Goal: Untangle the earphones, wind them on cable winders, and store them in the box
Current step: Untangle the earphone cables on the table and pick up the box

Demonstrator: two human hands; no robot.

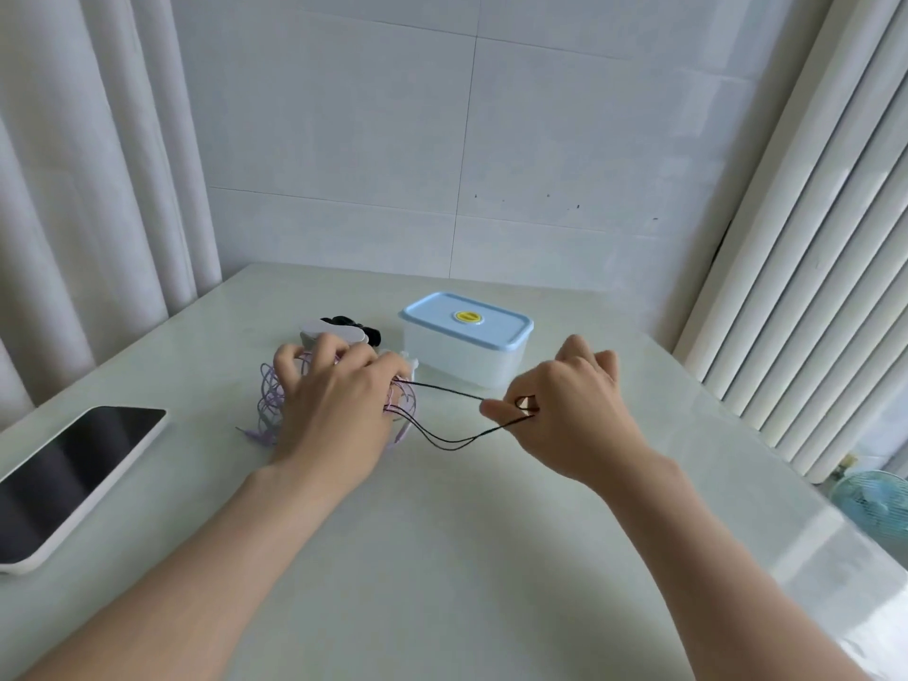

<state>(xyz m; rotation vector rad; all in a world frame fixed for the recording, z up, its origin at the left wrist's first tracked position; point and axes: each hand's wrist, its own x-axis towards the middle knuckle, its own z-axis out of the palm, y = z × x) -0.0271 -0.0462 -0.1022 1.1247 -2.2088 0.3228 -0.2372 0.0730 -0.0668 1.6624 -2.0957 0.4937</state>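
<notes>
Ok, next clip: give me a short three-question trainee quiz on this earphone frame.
1. Fill in: the tangle of purple earphone cables lies under the ____ hand.
2. The right hand pinches: A the white cable winder, B the thin black earphone cable, C the dark-screened tablet?
3. True or false: the light blue lid sits closed on the translucent plastic box.
Key: 1 left hand; 2 B; 3 true.
</notes>
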